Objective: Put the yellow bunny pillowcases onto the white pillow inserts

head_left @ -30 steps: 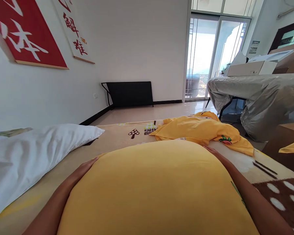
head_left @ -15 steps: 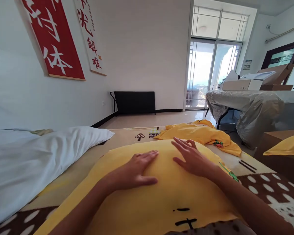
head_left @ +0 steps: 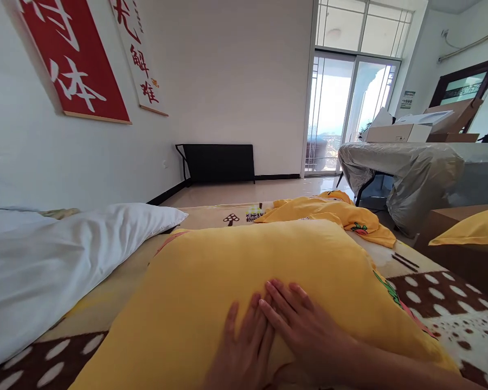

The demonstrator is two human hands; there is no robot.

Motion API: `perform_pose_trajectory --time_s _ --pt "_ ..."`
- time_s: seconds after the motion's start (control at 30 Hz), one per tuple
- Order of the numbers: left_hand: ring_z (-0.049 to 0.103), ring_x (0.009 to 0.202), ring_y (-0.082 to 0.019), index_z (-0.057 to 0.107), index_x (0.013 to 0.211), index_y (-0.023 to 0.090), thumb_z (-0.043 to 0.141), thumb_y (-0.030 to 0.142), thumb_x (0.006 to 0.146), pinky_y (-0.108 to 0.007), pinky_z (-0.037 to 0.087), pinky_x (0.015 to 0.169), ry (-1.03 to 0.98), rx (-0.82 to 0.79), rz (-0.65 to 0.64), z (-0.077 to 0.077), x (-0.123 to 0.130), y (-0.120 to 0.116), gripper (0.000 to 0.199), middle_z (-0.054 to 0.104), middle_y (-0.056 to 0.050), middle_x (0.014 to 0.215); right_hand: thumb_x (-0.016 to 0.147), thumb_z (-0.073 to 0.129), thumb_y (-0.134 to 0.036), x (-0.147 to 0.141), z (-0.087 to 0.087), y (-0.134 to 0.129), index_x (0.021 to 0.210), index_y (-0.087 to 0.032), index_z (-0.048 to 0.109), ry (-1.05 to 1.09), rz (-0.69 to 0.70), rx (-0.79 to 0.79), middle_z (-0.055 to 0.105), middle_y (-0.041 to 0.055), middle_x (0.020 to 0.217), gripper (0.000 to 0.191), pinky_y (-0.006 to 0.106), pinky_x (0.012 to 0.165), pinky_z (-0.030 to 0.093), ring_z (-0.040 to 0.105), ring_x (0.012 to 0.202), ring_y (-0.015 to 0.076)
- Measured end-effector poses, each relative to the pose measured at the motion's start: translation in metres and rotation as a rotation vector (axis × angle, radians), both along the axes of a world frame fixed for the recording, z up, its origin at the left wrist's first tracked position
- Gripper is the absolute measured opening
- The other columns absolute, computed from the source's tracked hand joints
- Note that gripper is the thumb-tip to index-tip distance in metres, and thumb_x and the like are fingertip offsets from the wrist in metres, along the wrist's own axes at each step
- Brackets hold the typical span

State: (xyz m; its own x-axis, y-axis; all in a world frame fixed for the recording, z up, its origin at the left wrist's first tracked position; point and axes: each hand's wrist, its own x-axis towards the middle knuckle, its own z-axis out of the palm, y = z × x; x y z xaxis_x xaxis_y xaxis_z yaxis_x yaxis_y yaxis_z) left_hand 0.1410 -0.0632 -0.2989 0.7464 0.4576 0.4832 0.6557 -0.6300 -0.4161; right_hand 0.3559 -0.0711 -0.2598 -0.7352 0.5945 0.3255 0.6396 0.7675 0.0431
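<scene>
A plump yellow pillow (head_left: pixel 211 265) lies in front of me on a patterned blanket (head_left: pixel 443 292), with a green and pink print along its right edge. My left hand (head_left: pixel 246 341) rests flat on its near half, fingers stretched forward. Beside it, my right hand (head_left: pixel 305 325) also lies flat on the pillow, fingers spread, its fingertips meeting or overlapping those of the left. Neither hand grips anything. The lower part of my left hand runs out of the frame at the bottom.
On the left lies a white pillow (head_left: pixel 85 254). A crumpled yellow cloth (head_left: pixel 317 211) sits beyond the pillow. To the right, a yellow fabric piece (head_left: pixel 475 227) lies over a cardboard box (head_left: pixel 451 214). Behind it stands a plastic-covered table (head_left: pixel 406 162) with boxes.
Both hands have moved back toward me over the pillow and come together. The pillow's far edge now looks straighter and its corners show. The view has tilted slightly downward.
</scene>
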Motion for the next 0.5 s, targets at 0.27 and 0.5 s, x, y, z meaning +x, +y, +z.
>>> perform_pose_trajectory --time_s 0.27,0.5 --pt "0.009 0.141 -0.035 0.034 0.143 0.020 0.044 0.072 0.072 -0.062 0.002 0.110 0.068 0.026 0.066 0.025 0.003 -0.008 0.088 0.026 -0.010 0.152 0.083 0.056 -0.043 0.010 -0.021 -0.016 0.149 -0.015 0.012 -0.112 -0.165 0.263 0.013 0.0099 0.154 0.084 0.046 0.114 -0.003 0.005 0.143 0.0283" --pt "0.030 0.136 -0.030 0.009 0.147 0.036 0.062 0.047 0.068 -0.050 0.010 0.113 -0.154 -0.062 0.321 0.029 -0.091 0.000 0.096 0.033 -0.003 0.149 0.077 0.042 -0.009 0.078 -0.009 -0.016 0.149 -0.018 0.016 -0.141 -0.417 0.366 0.020 0.0055 0.153 0.077 0.046 0.111 0.013 0.017 0.141 0.0242"
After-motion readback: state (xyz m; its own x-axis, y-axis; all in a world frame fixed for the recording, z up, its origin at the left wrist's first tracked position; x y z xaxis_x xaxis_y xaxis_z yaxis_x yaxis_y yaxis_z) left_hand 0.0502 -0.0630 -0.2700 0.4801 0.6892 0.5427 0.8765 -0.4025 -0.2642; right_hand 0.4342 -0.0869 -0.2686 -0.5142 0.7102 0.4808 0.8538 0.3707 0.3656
